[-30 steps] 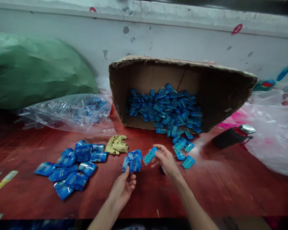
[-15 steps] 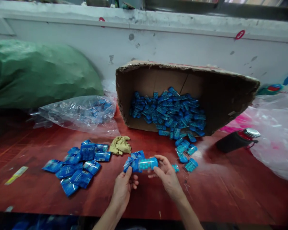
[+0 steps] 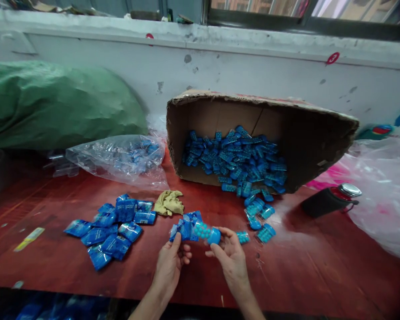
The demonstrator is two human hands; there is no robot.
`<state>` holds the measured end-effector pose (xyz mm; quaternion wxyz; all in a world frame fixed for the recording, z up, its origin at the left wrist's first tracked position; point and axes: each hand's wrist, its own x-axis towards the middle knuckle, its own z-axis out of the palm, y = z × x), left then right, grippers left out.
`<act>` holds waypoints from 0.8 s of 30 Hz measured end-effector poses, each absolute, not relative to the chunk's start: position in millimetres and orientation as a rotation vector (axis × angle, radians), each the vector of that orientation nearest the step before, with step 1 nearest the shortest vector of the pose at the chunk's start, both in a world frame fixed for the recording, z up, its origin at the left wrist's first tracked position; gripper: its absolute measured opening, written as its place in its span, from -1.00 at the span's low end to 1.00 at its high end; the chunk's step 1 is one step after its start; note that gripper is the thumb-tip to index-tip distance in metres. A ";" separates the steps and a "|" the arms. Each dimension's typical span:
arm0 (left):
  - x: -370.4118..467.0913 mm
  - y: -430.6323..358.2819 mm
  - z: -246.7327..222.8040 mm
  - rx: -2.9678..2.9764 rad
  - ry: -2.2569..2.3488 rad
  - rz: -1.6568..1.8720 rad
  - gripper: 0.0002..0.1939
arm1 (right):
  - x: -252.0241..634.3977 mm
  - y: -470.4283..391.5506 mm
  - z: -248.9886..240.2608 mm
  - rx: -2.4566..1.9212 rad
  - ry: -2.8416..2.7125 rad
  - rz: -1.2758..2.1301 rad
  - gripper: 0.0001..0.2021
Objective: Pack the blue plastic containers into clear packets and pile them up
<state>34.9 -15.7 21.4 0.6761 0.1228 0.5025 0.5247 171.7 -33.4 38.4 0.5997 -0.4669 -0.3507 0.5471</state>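
My left hand [image 3: 169, 262] pinches a blue printed wrapper [image 3: 184, 229] between thumb and fingers. In my right hand [image 3: 230, 253] is a small clear bottle [image 3: 204, 231] of turquoise balls, gripped by its blue cap. The bottle tilts, its clear end touching or overlapping the wrapper's right side; whether it is inside cannot be made out. Several filled blue packets [image 3: 115, 246] lie in a pile to the left. Just right of my right hand, a few loose bottles [image 3: 266, 232] rest on the red table [image 3: 200, 284].
A cardboard box [image 3: 320, 129] on its side holds many bottles. Behind the packets are a crumpled yellowish cloth [image 3: 169, 203], a clear plastic bag [image 3: 120, 155] and a green sack [image 3: 63, 106]. A black flask [image 3: 330, 200] lies at the right beside pink-white plastic bags [image 3: 383, 191].
The bottle's capped end has dipped, so the bottle is now tilted, with my right hand slightly lower. My left hand still holds the wrapper. The camera view has shifted slightly.
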 end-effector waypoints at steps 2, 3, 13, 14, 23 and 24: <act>35.7 -15.8 21.8 0.272 1.132 1.178 -0.68 | 169.0 -35.7 36.5 -1.086 -0.818 1.243 -0.68; 36.1 -15.9 21.9 0.266 1.136 1.178 -0.68 | 167.5 -37.0 35.3 -1.086 -0.822 1.240 -0.68; 33.5 -15.9 22.2 0.314 1.169 1.187 -0.69 | 170.2 -49.4 26.9 -1.136 -0.934 1.247 -0.68; 32.9 -14.9 22.5 0.324 1.179 1.191 -0.68 | 171.6 -49.6 26.7 -1.131 -0.947 1.245 -0.68; 33.9 -14.4 24.1 0.454 1.213 1.182 -0.66 | 171.1 -41.6 30.2 -1.021 -0.848 1.387 -0.71; 34.8 -15.0 25.0 0.444 1.195 1.177 -0.66 | 169.8 -41.4 28.8 -1.032 -0.849 1.389 -0.72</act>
